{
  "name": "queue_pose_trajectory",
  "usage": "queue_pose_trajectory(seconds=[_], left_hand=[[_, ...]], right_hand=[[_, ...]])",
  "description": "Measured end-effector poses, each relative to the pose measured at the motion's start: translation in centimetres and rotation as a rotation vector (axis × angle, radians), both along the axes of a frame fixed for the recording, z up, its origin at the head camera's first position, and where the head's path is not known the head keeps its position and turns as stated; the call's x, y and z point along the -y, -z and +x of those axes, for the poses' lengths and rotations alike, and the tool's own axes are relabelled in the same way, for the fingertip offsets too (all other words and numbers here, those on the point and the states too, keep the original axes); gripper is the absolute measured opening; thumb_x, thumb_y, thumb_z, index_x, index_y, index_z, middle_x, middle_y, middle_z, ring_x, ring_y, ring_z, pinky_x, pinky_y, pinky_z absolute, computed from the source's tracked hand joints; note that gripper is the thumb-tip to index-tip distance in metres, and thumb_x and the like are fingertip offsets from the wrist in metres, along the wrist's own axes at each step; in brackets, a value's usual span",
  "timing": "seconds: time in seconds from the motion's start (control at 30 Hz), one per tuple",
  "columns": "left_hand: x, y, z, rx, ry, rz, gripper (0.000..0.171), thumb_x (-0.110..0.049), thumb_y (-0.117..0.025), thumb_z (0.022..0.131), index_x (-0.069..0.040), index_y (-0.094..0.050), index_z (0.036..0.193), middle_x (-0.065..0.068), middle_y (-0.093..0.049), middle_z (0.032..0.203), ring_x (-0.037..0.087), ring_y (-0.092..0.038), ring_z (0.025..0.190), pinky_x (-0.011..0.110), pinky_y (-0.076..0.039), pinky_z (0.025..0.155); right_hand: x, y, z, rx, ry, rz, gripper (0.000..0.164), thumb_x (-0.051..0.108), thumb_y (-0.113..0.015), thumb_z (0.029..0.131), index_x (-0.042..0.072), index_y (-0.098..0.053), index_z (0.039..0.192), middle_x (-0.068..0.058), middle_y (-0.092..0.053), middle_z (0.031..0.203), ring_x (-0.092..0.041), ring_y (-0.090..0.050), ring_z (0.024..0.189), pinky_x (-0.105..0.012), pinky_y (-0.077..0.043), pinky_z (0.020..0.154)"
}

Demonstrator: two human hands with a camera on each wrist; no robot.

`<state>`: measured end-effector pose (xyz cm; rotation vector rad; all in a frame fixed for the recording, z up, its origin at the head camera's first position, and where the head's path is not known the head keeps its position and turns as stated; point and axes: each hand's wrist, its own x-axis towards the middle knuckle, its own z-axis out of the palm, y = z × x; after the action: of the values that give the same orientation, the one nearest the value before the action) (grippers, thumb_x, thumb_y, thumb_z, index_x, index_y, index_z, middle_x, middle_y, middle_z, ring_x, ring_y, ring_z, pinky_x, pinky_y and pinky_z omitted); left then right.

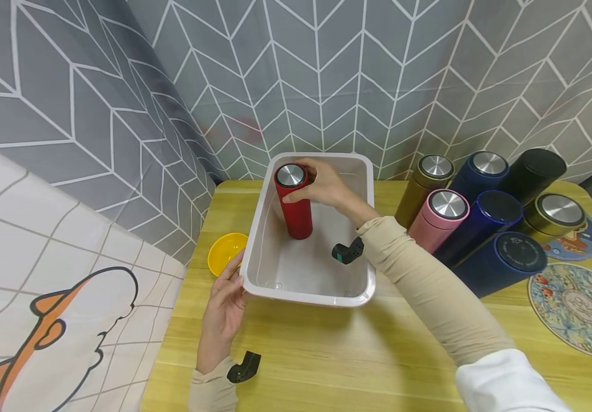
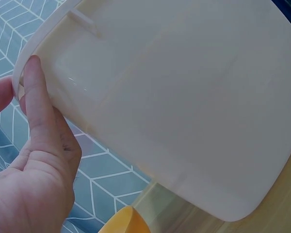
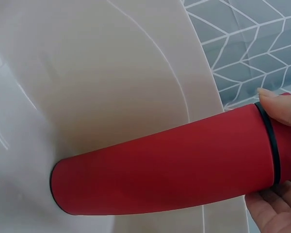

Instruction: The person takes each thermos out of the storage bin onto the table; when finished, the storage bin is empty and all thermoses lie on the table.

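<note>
A red thermos [image 1: 298,212] with a silver-topped lid stands inside a white plastic tub [image 1: 310,301]. My right hand [image 1: 326,183] grips the thermos near its top; the right wrist view shows thumb and fingers on either side of the upper body [image 3: 169,170], around the dark ring. At the tub's near left corner, my left hand [image 1: 226,303] pinches the rim. In the left wrist view the fingers of that hand [image 2: 43,170] lie against the tub's outer side [image 2: 184,97], and its near end appears raised off the table.
Several thermoses, among them a pink one [image 1: 438,220] and a blue one [image 1: 499,260], stand close together on the right. Round patterned coasters [image 1: 579,309] lie beyond them. A yellow bowl [image 1: 226,252] sits left of the tub on the wooden table [image 1: 316,360]. Patterned curtains [image 1: 326,74] hang behind.
</note>
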<state>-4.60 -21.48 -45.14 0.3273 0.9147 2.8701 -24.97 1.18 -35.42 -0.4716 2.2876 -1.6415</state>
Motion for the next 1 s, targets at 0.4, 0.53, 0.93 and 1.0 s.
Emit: queue_pose_trajectory(seconds=[0.4,0.53,0.93,1.0], left_hand=[[-0.1,-0.1,0.0,-0.016,-0.015,-0.036,0.051,0.012,-0.027,0.101,-0.001,-0.046,0.146,0.010,-0.060,0.136,0.019,-0.067,0.113,0.026,-0.061,0.093],[-0.1,-0.2,0.1,-0.027,-0.020,-0.046,0.051,0.012,-0.026,0.101,-0.001,-0.046,0.146,0.011,-0.061,0.135,0.019,-0.068,0.112,0.026,-0.061,0.092],[-0.1,-0.1,0.0,-0.030,-0.004,-0.023,0.051,0.012,-0.026,0.101,-0.001,-0.047,0.146,0.011,-0.061,0.135,0.020,-0.067,0.115,0.026,-0.060,0.093],[-0.1,0.0,0.0,-0.027,-0.006,-0.028,0.051,0.012,-0.027,0.101,-0.001,-0.047,0.146,0.010,-0.062,0.134,0.020,-0.068,0.115,0.026,-0.060,0.093]], right_hand=[[-2.0,-1.4,0.9,-0.029,0.025,-0.016,0.079,0.018,-0.091,0.070,0.012,-0.055,0.140,-0.006,-0.067,0.131,-0.019,-0.063,0.122,-0.037,-0.054,0.107],[-3.1,-3.1,2.0,-0.050,0.052,-0.071,0.077,0.018,-0.090,0.071,0.014,-0.056,0.139,-0.004,-0.068,0.130,-0.018,-0.064,0.121,-0.035,-0.053,0.109],[-6.4,-8.5,7.1,-0.231,0.161,-0.255,0.069,0.012,-0.091,0.069,0.019,-0.062,0.131,-0.001,-0.069,0.121,-0.016,-0.065,0.110,-0.028,-0.055,0.105],[-6.9,-9.2,8.2,-0.256,0.179,-0.287,0.070,0.010,-0.091,0.069,0.020,-0.062,0.131,-0.001,-0.069,0.120,-0.018,-0.065,0.110,-0.025,-0.055,0.103]])
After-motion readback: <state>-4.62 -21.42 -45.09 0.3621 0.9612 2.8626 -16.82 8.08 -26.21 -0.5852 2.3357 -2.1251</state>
